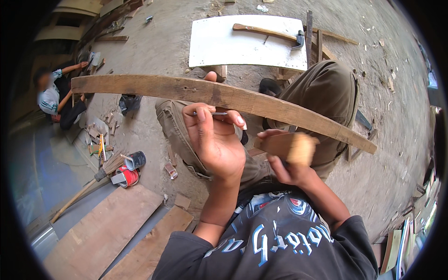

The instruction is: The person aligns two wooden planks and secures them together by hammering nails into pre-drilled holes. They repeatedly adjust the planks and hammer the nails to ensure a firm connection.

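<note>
- Wooden beam [186, 88] lies across the seated person's trousers [336, 88], both ends overhanging the legs.
- Left hand [219, 149], palm up beneath the beam: fingers narrow, pinching a slim, nail-like metal rod [214, 113] close to the near edge.
- Right hand [291, 171]: fingers wrapped round a wooden block [280, 144], just right of the left hand. Block blurred; exact kind cannot be told.
- Risk: a misdirected block could catch the left fingers, the two hands being so near each other.
- Risk: the beam could rock or slide, since no clamp shows and legs make an uneven support.
- Risk: the rod could slip, given so slight a pinch.
- Beyond the beam: white-topped table [219, 49] carrying a wooden-handled hammer or hatchet [268, 32]; the beam lies between it and both hands.
- Left side: broom [109, 168], red can [125, 177], dark can [135, 160], planks [105, 224] crowding the floor.
- Co-worker [50, 100] sits past the beam's left end.
</note>
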`<action>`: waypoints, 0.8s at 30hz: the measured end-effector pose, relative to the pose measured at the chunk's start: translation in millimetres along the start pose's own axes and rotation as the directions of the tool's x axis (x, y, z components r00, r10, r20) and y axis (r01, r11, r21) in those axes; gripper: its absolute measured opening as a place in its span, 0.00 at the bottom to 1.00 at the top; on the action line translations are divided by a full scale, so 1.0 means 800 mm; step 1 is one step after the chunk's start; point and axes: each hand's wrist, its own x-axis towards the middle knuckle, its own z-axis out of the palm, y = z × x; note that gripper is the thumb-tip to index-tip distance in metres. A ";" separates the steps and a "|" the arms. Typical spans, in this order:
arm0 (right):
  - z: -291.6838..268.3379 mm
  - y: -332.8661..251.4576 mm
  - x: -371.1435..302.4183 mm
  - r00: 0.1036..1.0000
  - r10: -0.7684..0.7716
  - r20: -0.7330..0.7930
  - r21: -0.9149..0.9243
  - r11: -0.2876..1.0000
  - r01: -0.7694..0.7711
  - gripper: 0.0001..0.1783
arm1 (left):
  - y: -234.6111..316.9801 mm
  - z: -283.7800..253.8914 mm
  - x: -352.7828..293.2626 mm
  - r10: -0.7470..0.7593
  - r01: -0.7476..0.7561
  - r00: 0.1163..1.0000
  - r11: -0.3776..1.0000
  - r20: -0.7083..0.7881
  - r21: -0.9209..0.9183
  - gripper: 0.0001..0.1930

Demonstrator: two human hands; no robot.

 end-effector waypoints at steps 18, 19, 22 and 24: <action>0.026 -0.022 0.019 0.857 0.361 -0.368 0.586 0.806 -0.088 0.24 | -0.005 -0.018 -0.005 -0.012 0.005 0.994 0.998 -0.104 -0.070 0.09; 0.028 -0.020 0.024 0.861 0.358 -0.362 0.599 0.797 -0.080 0.24 | -0.009 -0.025 -0.003 0.018 -0.026 0.995 0.997 -0.103 -0.078 0.09; 0.032 0.003 0.037 0.904 0.267 -0.334 0.479 0.874 -0.081 0.22 | -0.027 -0.041 0.002 0.077 -0.086 0.990 0.993 -0.118 -0.075 0.09; 0.028 0.007 0.042 0.897 0.327 -0.296 0.520 0.843 -0.136 0.21 | -0.039 -0.050 0.002 0.035 -0.053 0.991 0.989 -0.129 -0.140 0.09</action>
